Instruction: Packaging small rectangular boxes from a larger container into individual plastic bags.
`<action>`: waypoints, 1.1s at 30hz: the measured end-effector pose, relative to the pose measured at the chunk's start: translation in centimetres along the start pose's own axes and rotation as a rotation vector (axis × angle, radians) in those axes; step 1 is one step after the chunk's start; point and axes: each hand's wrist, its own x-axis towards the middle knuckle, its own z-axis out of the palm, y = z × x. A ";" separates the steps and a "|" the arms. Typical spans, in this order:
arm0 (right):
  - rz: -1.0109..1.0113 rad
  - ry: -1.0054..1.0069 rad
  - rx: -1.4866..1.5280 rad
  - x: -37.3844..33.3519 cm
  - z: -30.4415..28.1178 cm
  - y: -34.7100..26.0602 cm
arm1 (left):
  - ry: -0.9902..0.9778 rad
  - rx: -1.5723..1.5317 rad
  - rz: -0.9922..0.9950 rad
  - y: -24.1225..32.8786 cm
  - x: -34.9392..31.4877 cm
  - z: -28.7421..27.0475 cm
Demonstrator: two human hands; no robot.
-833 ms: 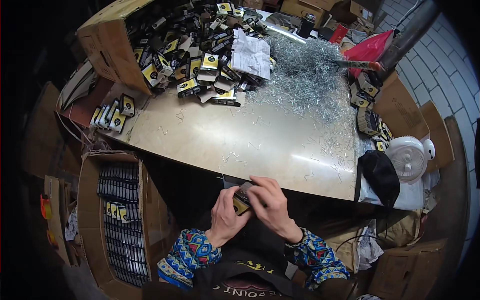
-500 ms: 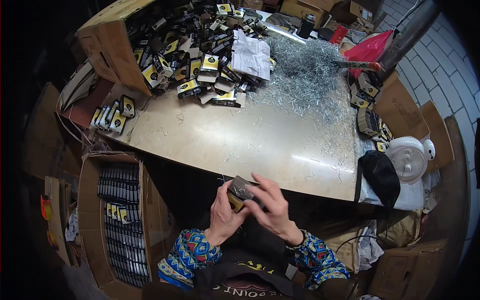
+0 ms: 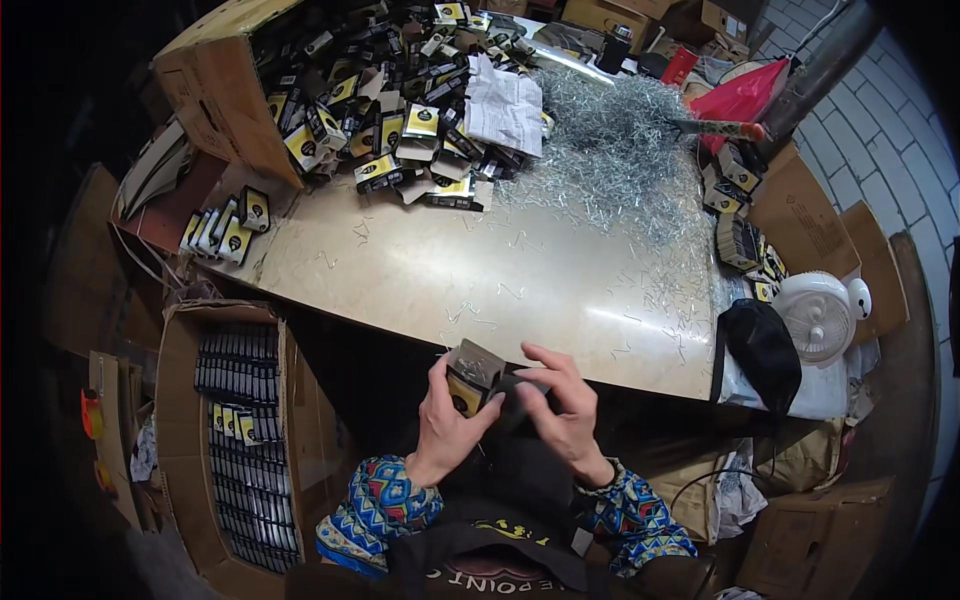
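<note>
My left hand point(image 3: 446, 420) grips a small black-and-yellow carton point(image 3: 474, 378), tilted in front of the table's near edge. The carton's top is open, and thin silvery wire pieces show inside. To the right of it, my right hand point(image 3: 566, 408) is close by, with its index finger raised and its thumb and other fingers bent around a dark, blurred piece point(image 3: 513, 400). Whether that piece is a flap of the carton or a separate thing, I cannot tell.
A heap of bent wire pieces point(image 3: 620, 150) covers the table's back right. Beside it are piled small cartons point(image 3: 420, 120) and a crumpled paper sheet point(image 3: 505, 105). A cardboard box point(image 3: 180, 450) at left holds rows of cartons. A white fan point(image 3: 815, 318) and black cloth point(image 3: 757, 355) sit at right.
My right hand has drawn back to the right from over the carton, uncovering its open top. The carton has tipped slightly in my left hand.
</note>
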 end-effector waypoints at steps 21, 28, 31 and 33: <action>-0.005 -0.023 -0.142 -0.3 0.9 -0.1 | -0.022 0.251 0.283 -0.5 -0.2 0.3; 0.003 -0.155 -0.243 -0.1 0.5 -0.2 | -0.015 0.264 0.285 -0.2 -0.1 0.0; 0.046 -0.147 -0.002 -0.6 1.0 -0.1 | 0.000 0.263 0.319 -0.3 0.1 0.3; 0.118 0.015 0.066 -1.1 1.0 0.2 | -0.010 0.213 0.263 0.2 -0.1 0.1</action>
